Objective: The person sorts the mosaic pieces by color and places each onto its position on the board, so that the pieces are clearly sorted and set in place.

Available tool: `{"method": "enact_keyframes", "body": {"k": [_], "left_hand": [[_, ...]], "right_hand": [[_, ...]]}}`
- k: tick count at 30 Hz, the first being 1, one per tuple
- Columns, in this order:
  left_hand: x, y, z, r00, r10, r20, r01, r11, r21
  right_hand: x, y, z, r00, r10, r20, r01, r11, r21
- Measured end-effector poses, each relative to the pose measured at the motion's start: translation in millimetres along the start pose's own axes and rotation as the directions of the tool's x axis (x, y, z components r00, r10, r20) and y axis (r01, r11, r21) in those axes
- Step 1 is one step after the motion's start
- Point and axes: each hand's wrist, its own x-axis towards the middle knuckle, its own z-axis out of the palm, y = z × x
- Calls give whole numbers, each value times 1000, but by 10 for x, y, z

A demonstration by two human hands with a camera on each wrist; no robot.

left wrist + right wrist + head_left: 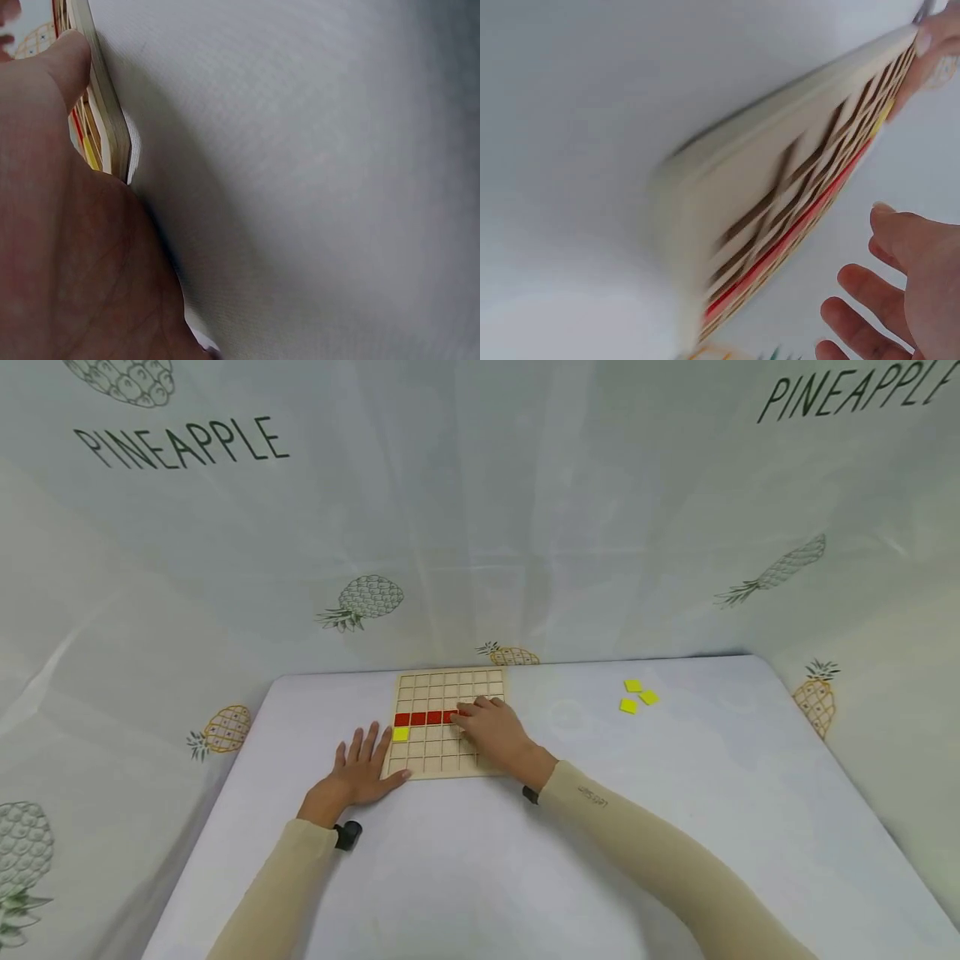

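A light wooden board [431, 765] with a grid of square recesses lies on the white table. Across its middle runs a row of red tiles [417, 719], with one yellow tile [401, 734] below the leftmost red one. My left hand [360, 774] rests spread beside the board's left edge, its thumb over the near left corner. Over the right part of the board hovers my right hand [497, 732], fingertips close to the red row and hiding its right end. The right wrist view shows that hand's fingers [870, 289] loosely bent, holding nothing visible.
Several loose yellow tiles [628, 706] lie on the table [450, 877] to the right of the board. Behind the table hangs a white cloth [465, 527] printed with pineapples. A dark wrist strap [348, 835] shows at the left sleeve.
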Motion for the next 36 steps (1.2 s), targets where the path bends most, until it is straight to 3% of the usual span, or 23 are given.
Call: {"method": "enact_keyframes", "body": {"k": [7, 15, 28, 36], "left_hand": [[-15, 19, -12, 1000, 4, 3, -4, 1000, -27], [-29, 12, -18, 1000, 6, 2, -6, 1000, -29], [-58, 71, -79, 1000, 8, 30, -7, 999, -43], [-39, 53, -59, 1000, 3, 29, -2, 999, -39]], "right_hand": [[-442, 530, -2, 994, 66, -86, -63, 997, 33], [-846, 896, -17, 988, 131, -85, -128, 991, 43], [-1335, 1425, -10, 977, 168, -131, -167, 986, 22], [-1560, 1712, 9, 969, 236, -80, -236, 972, 2]]}}
